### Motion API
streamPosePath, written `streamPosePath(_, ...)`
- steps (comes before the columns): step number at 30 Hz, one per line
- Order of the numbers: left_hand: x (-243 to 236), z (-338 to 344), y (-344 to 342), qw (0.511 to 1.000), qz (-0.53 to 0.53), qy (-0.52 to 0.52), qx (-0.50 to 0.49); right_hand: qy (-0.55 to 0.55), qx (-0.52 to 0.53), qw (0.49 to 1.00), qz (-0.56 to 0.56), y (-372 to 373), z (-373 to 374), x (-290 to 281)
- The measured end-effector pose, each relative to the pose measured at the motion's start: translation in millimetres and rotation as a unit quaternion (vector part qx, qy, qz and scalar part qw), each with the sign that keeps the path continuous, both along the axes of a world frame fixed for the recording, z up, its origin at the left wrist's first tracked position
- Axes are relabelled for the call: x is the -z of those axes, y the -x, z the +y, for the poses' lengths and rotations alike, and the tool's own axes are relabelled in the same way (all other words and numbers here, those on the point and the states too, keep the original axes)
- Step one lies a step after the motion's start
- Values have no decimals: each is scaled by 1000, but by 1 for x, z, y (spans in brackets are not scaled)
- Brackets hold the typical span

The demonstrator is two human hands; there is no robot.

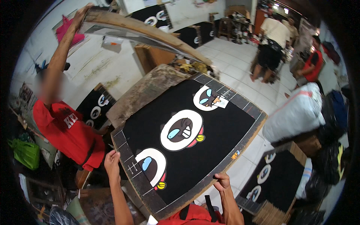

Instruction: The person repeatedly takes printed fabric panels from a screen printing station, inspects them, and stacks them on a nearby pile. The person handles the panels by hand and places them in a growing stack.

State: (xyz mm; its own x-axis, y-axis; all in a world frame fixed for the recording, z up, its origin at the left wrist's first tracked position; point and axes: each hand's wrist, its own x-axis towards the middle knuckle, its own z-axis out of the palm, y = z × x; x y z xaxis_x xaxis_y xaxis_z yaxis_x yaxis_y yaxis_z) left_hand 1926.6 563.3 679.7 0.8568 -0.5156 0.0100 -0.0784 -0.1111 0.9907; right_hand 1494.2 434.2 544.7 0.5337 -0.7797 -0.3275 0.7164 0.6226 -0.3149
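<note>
A large flat board [258, 113] with a dark, white-ruled border is tilted in front of me. Black fabric [221, 138] lies over it, printed with three white-and-dark cartoon faces with blue eyes. At the board's left corner, my left hand [112, 165] grips the edge with closed fingers. My right hand [222, 182] grips the near edge, its thumb on top and its other fingers partly hidden. Above the far side, a co-worker's raised hand [80, 17] holds up a wooden-edged frame [150, 30].
The co-worker in a red shirt [65, 129] stands close on the left. Behind my board is a stained worktable [146, 84]. A stack of boards with printed black fabric [277, 178] sits at right, below a white sack [296, 114]. Several people [275, 33] are farther back.
</note>
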Motion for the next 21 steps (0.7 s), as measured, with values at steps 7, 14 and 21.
streamPosePath(7, -86, -126, 99, 944, -165, -13, 284, 32, 116, 993, -4, 118, 124, -32)
streamPosePath(14, -200, -282, 222, 845, -314, 44, 430, 96, 204, 973, -55, 196, 199, -57)
streamPosePath(21, -226, -336, 214, 806, -391, -77, 437, 108, 252, 961, -25, 144, 238, -30)
